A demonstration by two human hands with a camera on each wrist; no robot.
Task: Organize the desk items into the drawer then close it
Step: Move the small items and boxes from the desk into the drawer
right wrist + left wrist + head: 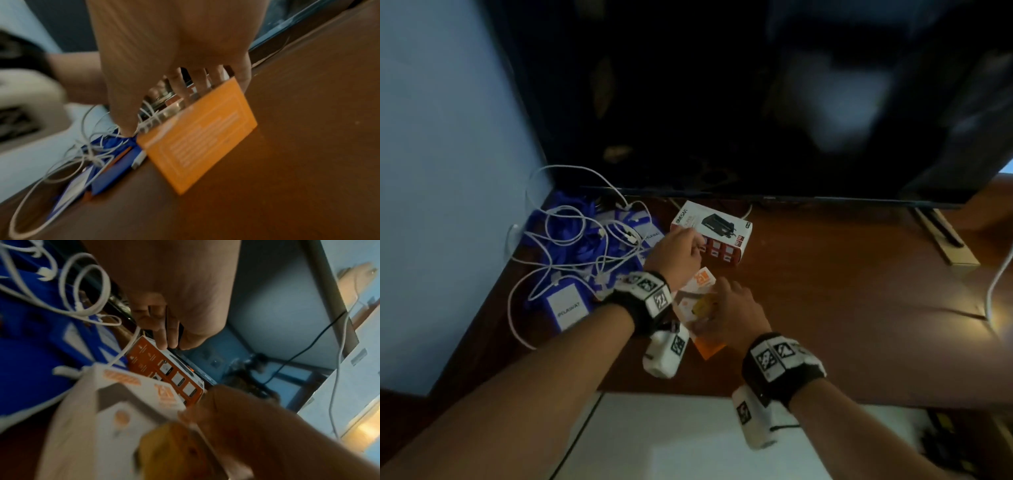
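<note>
A white and red charger box [719, 233] [170, 369] stands on the brown desk [842, 291] just below the screen. My left hand [697, 241] [176, 342] reaches over to it, with fairly straight fingertips touching its near left corner. Closer to me lies an orange and white package [700, 284] [115, 410] [197, 134]. My right hand [717, 301] [180, 104] grips it, fingers over its far edge and thumb on its left side. The package is tilted up on the desk. At the bottom edge the drawer [688, 438] stands open, its pale floor showing.
A tangle of white cables [571, 233] and blue lanyards with badge holders [568, 308] fills the desk's left corner by the wall. A large dark screen [722, 102] stands at the back on a foot [945, 240]. Another white cable [996, 284] hangs at the right.
</note>
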